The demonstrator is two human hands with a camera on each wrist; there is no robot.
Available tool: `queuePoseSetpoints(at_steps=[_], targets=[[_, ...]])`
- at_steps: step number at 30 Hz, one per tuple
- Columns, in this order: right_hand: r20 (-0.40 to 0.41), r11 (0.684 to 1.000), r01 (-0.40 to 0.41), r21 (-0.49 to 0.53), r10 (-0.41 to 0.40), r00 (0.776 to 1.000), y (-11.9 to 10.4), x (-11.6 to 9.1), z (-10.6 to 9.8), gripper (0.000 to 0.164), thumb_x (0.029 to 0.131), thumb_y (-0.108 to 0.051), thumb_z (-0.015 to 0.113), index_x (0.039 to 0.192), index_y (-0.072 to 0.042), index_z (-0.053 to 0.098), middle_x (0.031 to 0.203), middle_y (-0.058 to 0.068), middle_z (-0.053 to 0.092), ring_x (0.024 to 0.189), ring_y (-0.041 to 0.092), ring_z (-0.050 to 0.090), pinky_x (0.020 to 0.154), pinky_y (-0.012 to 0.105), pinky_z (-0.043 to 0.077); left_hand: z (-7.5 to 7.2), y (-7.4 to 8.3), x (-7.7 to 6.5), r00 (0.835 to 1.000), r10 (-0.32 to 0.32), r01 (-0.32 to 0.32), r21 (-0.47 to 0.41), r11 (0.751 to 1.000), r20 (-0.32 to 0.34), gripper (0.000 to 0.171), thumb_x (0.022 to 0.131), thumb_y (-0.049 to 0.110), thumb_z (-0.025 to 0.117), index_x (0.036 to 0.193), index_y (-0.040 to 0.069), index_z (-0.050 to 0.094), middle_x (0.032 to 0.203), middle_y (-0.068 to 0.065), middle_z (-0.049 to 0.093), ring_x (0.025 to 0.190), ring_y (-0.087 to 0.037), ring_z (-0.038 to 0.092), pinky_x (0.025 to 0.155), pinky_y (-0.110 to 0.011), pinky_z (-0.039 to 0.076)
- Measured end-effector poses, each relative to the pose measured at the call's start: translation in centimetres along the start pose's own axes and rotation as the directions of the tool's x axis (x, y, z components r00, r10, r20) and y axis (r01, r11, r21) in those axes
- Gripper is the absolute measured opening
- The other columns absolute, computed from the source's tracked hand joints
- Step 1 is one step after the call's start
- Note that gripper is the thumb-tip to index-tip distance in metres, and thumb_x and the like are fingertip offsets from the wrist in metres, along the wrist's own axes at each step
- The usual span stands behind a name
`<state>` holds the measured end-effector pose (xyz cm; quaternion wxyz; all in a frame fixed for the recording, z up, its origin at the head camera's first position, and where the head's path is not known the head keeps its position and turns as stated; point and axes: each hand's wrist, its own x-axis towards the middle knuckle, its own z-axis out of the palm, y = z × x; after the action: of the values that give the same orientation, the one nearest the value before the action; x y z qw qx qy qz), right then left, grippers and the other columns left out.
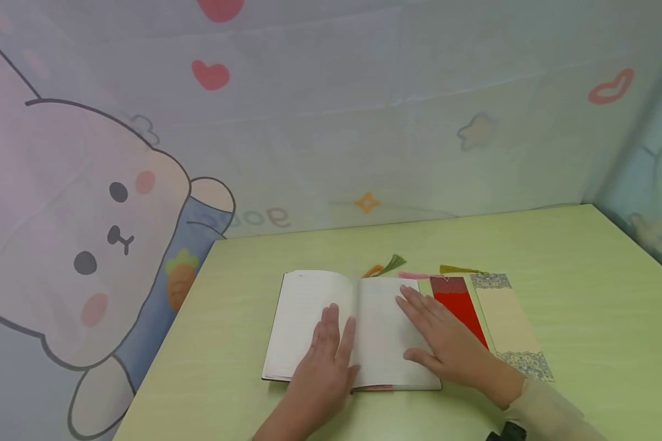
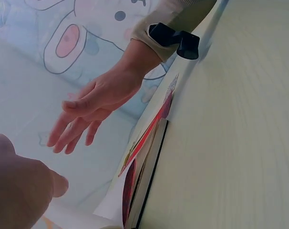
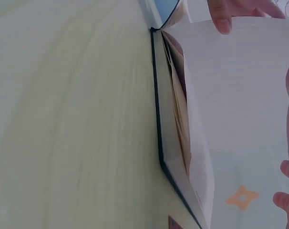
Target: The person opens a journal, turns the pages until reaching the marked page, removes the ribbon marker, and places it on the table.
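Observation:
A notebook (image 1: 383, 343) with blank-looking, pale pages lies spread on the table. My left hand (image 1: 325, 361) is over its inner left page, fingers straight and pointing to the far side, thumb near the gutter. Over the right page's outer edge is my right hand (image 1: 447, 346), its fingers extended up and left. In the right wrist view, my left thumb (image 3: 224, 25) overlaps the edge of a white page (image 3: 237, 86). A dark red patterned piece (image 2: 129, 191) shows between the pages in the left wrist view. Neither hand grips anything.
A red bookmark (image 1: 456, 306) lies right of the notebook, partly covered by my right hand. Beside it is a beige bookmark (image 1: 504, 312) with patterned ends and a yellow tassel (image 1: 460, 269). Green (image 1: 394, 263) and orange tassels stick out past the notebook's far edge.

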<state>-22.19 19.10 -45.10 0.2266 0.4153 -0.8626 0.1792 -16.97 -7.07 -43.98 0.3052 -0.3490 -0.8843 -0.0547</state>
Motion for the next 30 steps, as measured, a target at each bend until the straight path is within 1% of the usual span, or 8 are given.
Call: queuePoseSetpoints(at_steps=[3, 6, 9, 12, 15, 18, 25, 30], targets=[[0.016, 1.000, -0.030, -0.004, 0.030, 0.999, 0.2, -0.4, 0.0, 0.078, 0.088, -0.045, 0.058, 0.146, -0.005, 0.025, 0.152, 0.012, 0.022, 0.137, 0.028, 0.023, 0.112, 0.031, 0.011, 0.1, -0.2, -0.1, 0.996, -0.002, 0.006, 0.046, 0.999, -0.093, 0.057, 0.102, 0.030, 0.018, 0.144, -0.006, 0.007, 0.148, -0.031, -0.008, 0.138, -0.040, -0.001, 0.111, -0.037, 0.006], [0.042, 0.998, -0.065, -0.007, 0.065, 0.997, 0.3, -0.8, 0.1, 0.078, 0.087, -0.052, 0.055, 0.146, -0.007, 0.028, 0.150, 0.011, 0.026, 0.136, 0.027, 0.025, 0.110, 0.039, 0.019, 0.2, -0.6, -0.1, 0.983, 0.017, -0.001, 0.089, 0.996, -0.184, 0.056, 0.102, 0.028, 0.020, 0.142, -0.009, 0.008, 0.146, -0.033, -0.016, 0.137, -0.043, -0.006, 0.111, -0.042, 0.005], [0.105, 0.996, -0.094, -0.009, 0.094, 0.990, 0.4, -1.1, 0.2, 0.082, 0.084, -0.059, 0.055, 0.144, -0.008, 0.033, 0.149, 0.011, 0.029, 0.136, 0.028, 0.027, 0.105, 0.048, 0.027, 0.1, -1.1, -0.4, 0.973, 0.021, 0.002, 0.098, 0.995, -0.230, 0.056, 0.101, 0.025, 0.031, 0.142, -0.009, 0.012, 0.144, -0.034, -0.021, 0.136, -0.044, -0.011, 0.110, -0.048, 0.005], [0.209, 0.992, -0.127, -0.006, 0.126, 0.970, 0.3, -1.5, 0.1, 0.086, 0.081, -0.066, 0.051, 0.143, -0.009, 0.036, 0.149, 0.010, 0.029, 0.136, 0.029, 0.026, 0.104, 0.052, 0.027, -0.1, -1.4, -0.8, 0.972, 0.001, 0.023, 0.097, 0.995, -0.235, 0.073, 0.088, 0.020, 0.059, 0.142, -0.007, 0.019, 0.143, -0.033, -0.024, 0.135, -0.044, -0.015, 0.108, -0.055, 0.003], [0.286, 0.989, -0.150, -0.003, 0.145, 0.947, 0.3, -1.9, 0.0, 0.088, 0.080, -0.068, 0.051, 0.143, -0.009, 0.035, 0.149, 0.010, 0.029, 0.136, 0.030, 0.026, 0.106, 0.052, 0.024, -0.3, -1.7, -1.1, 0.979, -0.033, 0.063, 0.145, 0.987, -0.199, 0.099, 0.064, 0.022, 0.080, 0.142, -0.004, 0.025, 0.142, -0.034, -0.025, 0.134, -0.044, -0.017, 0.105, -0.059, 0.000], [0.322, 0.988, -0.152, -0.007, 0.146, 0.935, 0.3, -2.2, -0.1, 0.088, 0.079, -0.067, 0.053, 0.143, -0.009, 0.036, 0.148, 0.009, 0.031, 0.135, 0.029, 0.028, 0.106, 0.051, 0.022, -0.5, -1.8, -1.5, 0.986, -0.107, 0.128, 0.170, 0.977, -0.127, 0.112, 0.055, 0.026, 0.087, 0.143, -0.001, 0.024, 0.142, -0.033, -0.028, 0.133, -0.044, -0.022, 0.104, -0.060, -0.006], [0.361, 0.993, -0.115, -0.013, 0.112, 0.926, 0.5, -2.9, -0.4, 0.088, 0.078, -0.067, 0.055, 0.139, -0.006, 0.042, 0.144, 0.011, 0.038, 0.131, 0.030, 0.034, 0.104, 0.053, 0.026, -0.5, -2.1, -2.5, 0.969, -0.245, 0.237, 0.163, 0.958, 0.029, 0.109, 0.059, 0.033, 0.086, 0.144, 0.001, 0.026, 0.143, -0.034, -0.023, 0.133, -0.048, -0.017, 0.099, -0.065, -0.012], [0.398, 0.993, -0.119, 0.005, 0.107, 0.911, 0.4, -3.2, -0.4, 0.085, 0.079, -0.068, 0.053, 0.138, -0.007, 0.044, 0.143, 0.009, 0.041, 0.130, 0.029, 0.037, 0.103, 0.052, 0.028, -0.3, -2.1, -3.2, 0.956, -0.272, 0.246, 0.203, 0.948, 0.108, 0.093, 0.065, 0.038, 0.081, 0.138, 0.001, 0.037, 0.146, -0.037, -0.004, 0.133, -0.053, 0.005, 0.097, -0.071, 0.009]])
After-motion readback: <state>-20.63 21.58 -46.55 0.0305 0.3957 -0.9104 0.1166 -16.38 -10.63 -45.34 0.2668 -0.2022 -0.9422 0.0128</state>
